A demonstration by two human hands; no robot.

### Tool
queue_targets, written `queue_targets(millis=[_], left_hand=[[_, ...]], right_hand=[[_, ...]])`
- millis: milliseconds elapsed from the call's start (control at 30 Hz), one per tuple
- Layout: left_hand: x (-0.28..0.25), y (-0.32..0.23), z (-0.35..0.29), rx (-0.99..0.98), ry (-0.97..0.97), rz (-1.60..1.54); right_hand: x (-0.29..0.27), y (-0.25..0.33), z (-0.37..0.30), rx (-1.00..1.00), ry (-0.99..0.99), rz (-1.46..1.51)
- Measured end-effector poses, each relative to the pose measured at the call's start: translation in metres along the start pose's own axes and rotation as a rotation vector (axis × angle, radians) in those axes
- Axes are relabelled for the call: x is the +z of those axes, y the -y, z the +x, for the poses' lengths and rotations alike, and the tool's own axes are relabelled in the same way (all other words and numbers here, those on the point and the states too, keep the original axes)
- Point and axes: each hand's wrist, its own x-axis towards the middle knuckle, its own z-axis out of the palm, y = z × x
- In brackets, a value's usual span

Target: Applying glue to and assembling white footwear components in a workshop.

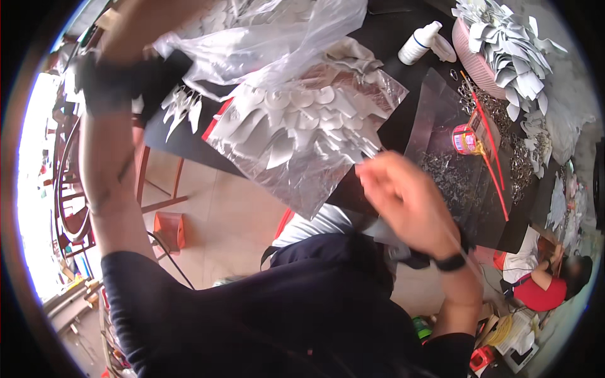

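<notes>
Many flat, pale grey cut pieces (283, 120) overlap in rows on a clear plastic sheet (309, 189) at the near edge of the dark table. My right hand (403, 195) is at their right end, fingers drawn together by the edge of the pieces. Whatever lies between its fingertips is too small and blurred to name. My left hand (151, 25) is raised at the upper left, smeared by motion, its fingers not discernible. Beside it, a crumpled clear plastic bag (271, 50) spreads over more pale pieces.
A white bottle (419, 44) lies at the back, beside a pink basket (477, 60) heaped with grey pieces. To the right are a small red tin (465, 140), red sticks (488, 142) and scattered small metal parts (444, 173). Another person (545, 283) sits at the far right.
</notes>
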Motion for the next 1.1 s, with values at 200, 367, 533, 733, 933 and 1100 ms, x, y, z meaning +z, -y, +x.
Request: queue_targets(millis=[200,367,533,733,933,1100], left_hand=[[0.15,0.049,-0.068,-0.035,-0.3,0.604],[0.168,0.074,-0.075,-0.045,-0.347,0.321],[0.168,0.064,-0.082,0.018,-0.514,0.249],[0.159,0.012,-0.095,0.219,-0.799,0.417],[0.211,-0.088,-0.113,0.219,-0.716,0.074],[0.231,-0.13,-0.116,0.368,-0.348,-0.291]], right_hand=[[0.028,-0.041,0.121,-0.447,-0.456,-0.692],[0.038,-0.064,0.139,-0.465,-0.48,-0.822],[0.034,-0.051,0.126,-0.54,-0.568,-0.684],[0.036,-0.019,0.094,-0.547,-0.835,-0.613],[0.046,0.002,-0.005,0.106,0.022,1.159],[0.015,-0.012,-0.08,-0.078,-0.183,0.623]])
